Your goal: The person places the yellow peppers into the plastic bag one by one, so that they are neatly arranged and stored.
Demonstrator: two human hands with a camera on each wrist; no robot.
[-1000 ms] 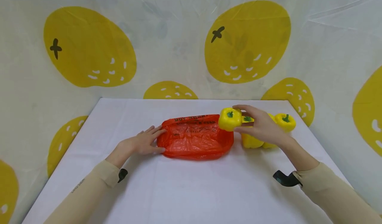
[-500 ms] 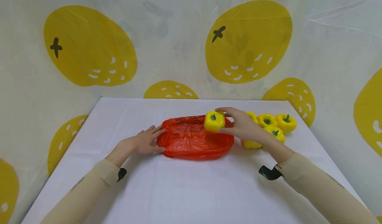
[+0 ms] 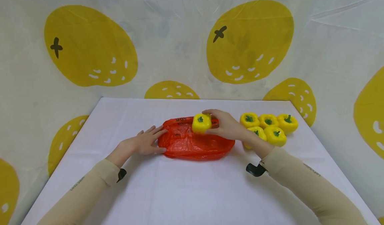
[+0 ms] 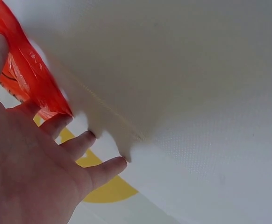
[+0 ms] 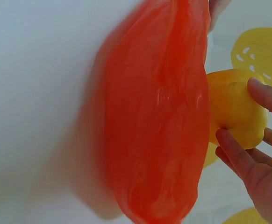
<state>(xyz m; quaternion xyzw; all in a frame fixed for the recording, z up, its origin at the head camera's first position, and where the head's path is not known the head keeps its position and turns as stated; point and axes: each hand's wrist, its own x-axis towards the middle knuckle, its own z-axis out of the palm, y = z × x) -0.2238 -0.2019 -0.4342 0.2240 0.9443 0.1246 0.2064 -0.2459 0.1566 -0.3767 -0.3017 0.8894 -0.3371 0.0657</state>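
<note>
My right hand holds a yellow bell pepper by its side, with the green stem facing up. In the head view the pepper overlaps the open red plastic bag at mid-table. The right wrist view shows fingertips and thumb round the pepper, just past the edge of the red bag. At the bag's left end rests my left hand, fingers spread and fairly straight. In the left wrist view the thumb and forefinger of that hand touch the red plastic.
Several more yellow bell peppers stand grouped in two rows to the right of the bag, partly behind the right forearm. A white cloth covers the table. Behind it hangs a curtain printed with yellow fruit.
My right hand has carried the pepper leftward from beside the other peppers to over the bag. The peppers on the right have come into fuller view. My left hand has stayed put.
</note>
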